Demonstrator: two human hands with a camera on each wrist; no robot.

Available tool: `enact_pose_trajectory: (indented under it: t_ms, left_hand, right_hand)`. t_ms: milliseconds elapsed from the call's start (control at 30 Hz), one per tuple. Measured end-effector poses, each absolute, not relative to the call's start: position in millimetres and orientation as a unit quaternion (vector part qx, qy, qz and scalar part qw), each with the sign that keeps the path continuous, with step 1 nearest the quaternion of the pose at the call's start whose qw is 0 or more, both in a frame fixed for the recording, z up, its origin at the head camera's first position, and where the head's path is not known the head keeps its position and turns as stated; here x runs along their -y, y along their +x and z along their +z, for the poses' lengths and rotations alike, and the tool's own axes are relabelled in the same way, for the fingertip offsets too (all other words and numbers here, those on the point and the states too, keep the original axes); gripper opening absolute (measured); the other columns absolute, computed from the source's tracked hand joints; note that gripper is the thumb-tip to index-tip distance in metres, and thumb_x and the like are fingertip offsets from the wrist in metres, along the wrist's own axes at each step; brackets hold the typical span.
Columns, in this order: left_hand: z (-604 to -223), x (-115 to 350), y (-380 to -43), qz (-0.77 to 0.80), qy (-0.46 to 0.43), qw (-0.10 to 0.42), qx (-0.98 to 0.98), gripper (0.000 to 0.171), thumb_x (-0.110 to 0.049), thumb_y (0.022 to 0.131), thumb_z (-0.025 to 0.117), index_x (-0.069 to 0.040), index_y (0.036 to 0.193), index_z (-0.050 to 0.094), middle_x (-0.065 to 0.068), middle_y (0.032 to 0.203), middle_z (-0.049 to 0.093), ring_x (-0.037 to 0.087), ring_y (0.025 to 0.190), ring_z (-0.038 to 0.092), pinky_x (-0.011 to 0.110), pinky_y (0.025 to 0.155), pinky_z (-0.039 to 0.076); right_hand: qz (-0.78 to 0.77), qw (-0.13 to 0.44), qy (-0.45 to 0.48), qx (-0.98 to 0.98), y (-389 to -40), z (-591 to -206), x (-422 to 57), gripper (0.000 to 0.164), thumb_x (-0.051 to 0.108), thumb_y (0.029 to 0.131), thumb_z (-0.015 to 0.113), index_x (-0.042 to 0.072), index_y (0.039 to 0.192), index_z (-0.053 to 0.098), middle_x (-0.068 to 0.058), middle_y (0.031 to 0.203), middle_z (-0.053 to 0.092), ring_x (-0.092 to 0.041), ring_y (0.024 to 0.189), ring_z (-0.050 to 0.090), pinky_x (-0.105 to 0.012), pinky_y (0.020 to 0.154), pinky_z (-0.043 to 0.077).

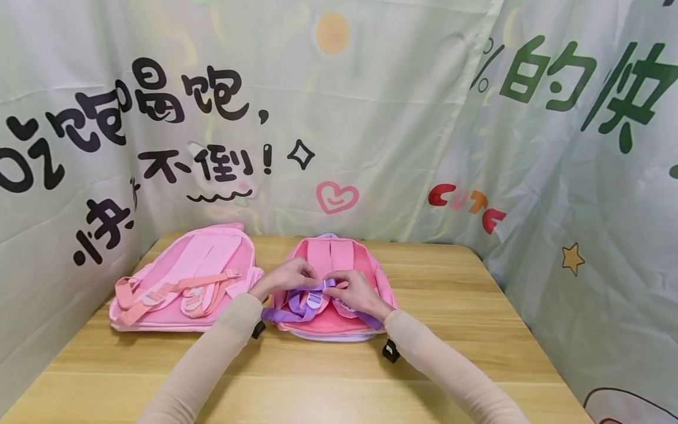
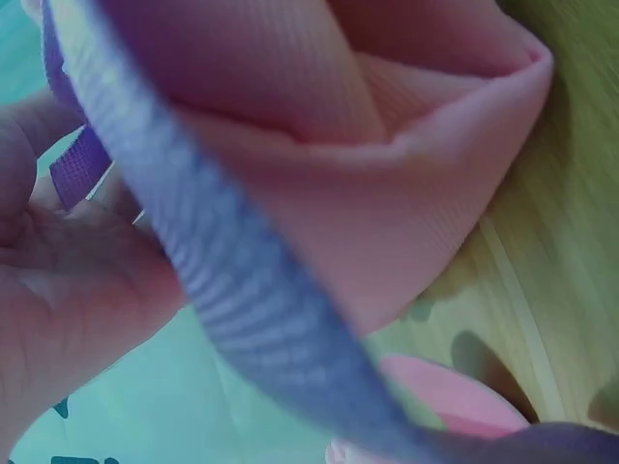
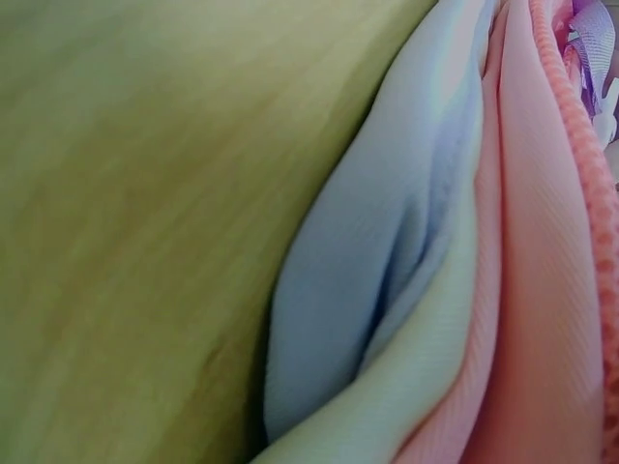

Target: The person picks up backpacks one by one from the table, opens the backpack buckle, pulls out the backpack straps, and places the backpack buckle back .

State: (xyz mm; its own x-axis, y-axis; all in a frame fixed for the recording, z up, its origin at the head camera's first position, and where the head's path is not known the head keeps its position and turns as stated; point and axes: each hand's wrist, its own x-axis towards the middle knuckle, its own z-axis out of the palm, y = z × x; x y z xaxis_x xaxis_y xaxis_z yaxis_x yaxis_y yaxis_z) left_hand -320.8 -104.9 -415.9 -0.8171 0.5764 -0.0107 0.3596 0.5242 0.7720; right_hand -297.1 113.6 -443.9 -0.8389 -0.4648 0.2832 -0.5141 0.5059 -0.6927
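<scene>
A pink child's backpack [image 1: 312, 253] with lilac edging lies on the table, its back panel and straps facing up. Over its middle, both hands pinch a purple strap [image 1: 329, 283] between fingers and thumb: the left hand [image 1: 288, 275] from the left, the right hand [image 1: 361, 292] from the right. Below them a light-coloured buckle [image 1: 313, 300] sits on purple webbing. In the left wrist view a wide purple strap [image 2: 232, 251] crosses before the left hand, and a short purple strap end [image 2: 81, 166] hangs by its fingers. The right wrist view shows the lilac side [image 3: 358, 251], not the hand.
To the left lies a second, lighter pink backpack [image 1: 196, 247] with salmon straps [image 1: 169, 288], close beside the first. Both rest on a wooden table [image 1: 455, 330]. Printed fabric curtains [image 1: 392, 147] stand behind and at both sides.
</scene>
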Motion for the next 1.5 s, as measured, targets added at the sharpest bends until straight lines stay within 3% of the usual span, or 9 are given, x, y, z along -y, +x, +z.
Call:
enact_pose_trajectory:
  t_ms: [233,600,900,1200,1500]
  left_hand:
    - [-416.9,103.3,-320.1,0.383,0.269,0.122,-0.875,0.011,-0.009,0.090,0.066,-0.006,0.093,0.076,0.001,0.085,0.073,0.007,0.076,0.059,0.025,0.077,0.049]
    - [-418.0,99.4,-320.2,0.384,0.272,0.116,-0.875,0.011,-0.010,0.090,0.067,-0.006,0.094,0.076,0.003,0.088,0.074,0.008,0.080,0.061,0.027,0.080,0.051]
    - [-414.5,104.9,-320.5,0.380,0.257,0.128,-0.879,0.008,-0.009,0.088,0.068,-0.005,0.087,0.075,-0.002,0.078,0.069,0.008,0.072,0.055,0.023,0.069,0.046]
    - [-414.1,99.5,-319.1,0.370,0.273,0.114,-0.880,0.009,-0.009,0.089,0.068,-0.006,0.091,0.076,0.001,0.084,0.073,0.008,0.078,0.059,0.025,0.078,0.050]
    - [-412.7,101.7,-318.6,0.378,0.264,0.128,-0.878,0.011,-0.010,0.088,0.068,-0.004,0.093,0.076,0.002,0.085,0.073,0.007,0.077,0.058,0.024,0.076,0.049]
  right_hand:
    - [0.412,0.024,0.277,0.868,-297.2,-446.1,-114.7,0.022,0.021,0.085,0.077,0.016,0.107,0.074,0.004,0.093,0.071,-0.012,0.085,0.068,-0.022,0.073,0.055]
    - [0.410,0.024,0.277,0.869,-298.8,-446.8,-114.1,0.024,0.019,0.083,0.079,0.018,0.107,0.074,0.004,0.099,0.073,-0.008,0.087,0.067,-0.022,0.075,0.055]
    - [0.402,0.029,0.278,0.872,-298.9,-446.0,-113.6,0.024,0.019,0.083,0.079,0.015,0.107,0.075,0.003,0.097,0.073,-0.010,0.086,0.069,-0.021,0.073,0.055]
    - [0.401,0.031,0.279,0.872,-298.9,-446.7,-113.5,0.023,0.023,0.084,0.079,0.020,0.106,0.074,0.005,0.097,0.073,-0.010,0.086,0.067,-0.023,0.073,0.055]
    - [0.397,0.027,0.280,0.874,-298.4,-445.3,-113.8,0.021,0.023,0.084,0.078,0.020,0.105,0.074,0.007,0.095,0.072,-0.007,0.087,0.066,-0.023,0.074,0.054]
